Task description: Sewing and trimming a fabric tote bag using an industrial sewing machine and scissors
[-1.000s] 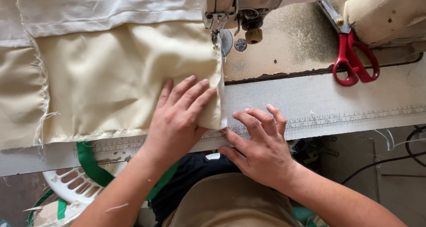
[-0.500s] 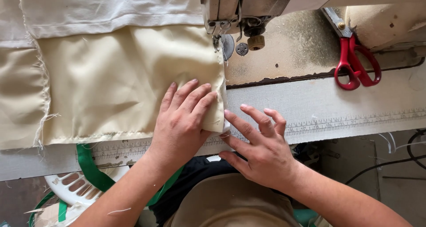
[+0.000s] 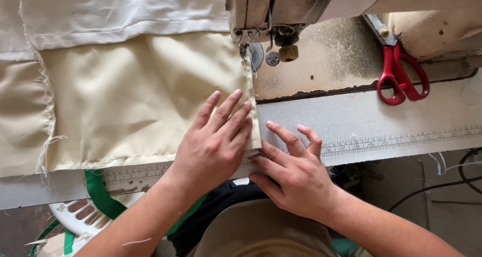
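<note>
**Hands press the cream cloth flat**

Both hands have barely moved since a moment ago; the right fingers spread a little more. The left hand (image 3: 213, 146) lies flat, fingers together, on the cream cloth (image 3: 135, 96). The right hand (image 3: 296, 171) rests spread on the table (image 3: 381, 126), touching the cloth's edge. This soft, frayed cloth stretches left to right, its right edge under the sewing machine (image 3: 271, 11). Red scissors (image 3: 401, 76) lie far right.

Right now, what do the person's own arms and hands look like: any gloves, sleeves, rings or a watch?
Both are bare. The left hand and right hand wear no gloves, and no rings or watch show. Both forearms are uncovered as far as the frame shows, no sleeve in view. Fingernails are short and unpainted.
</note>
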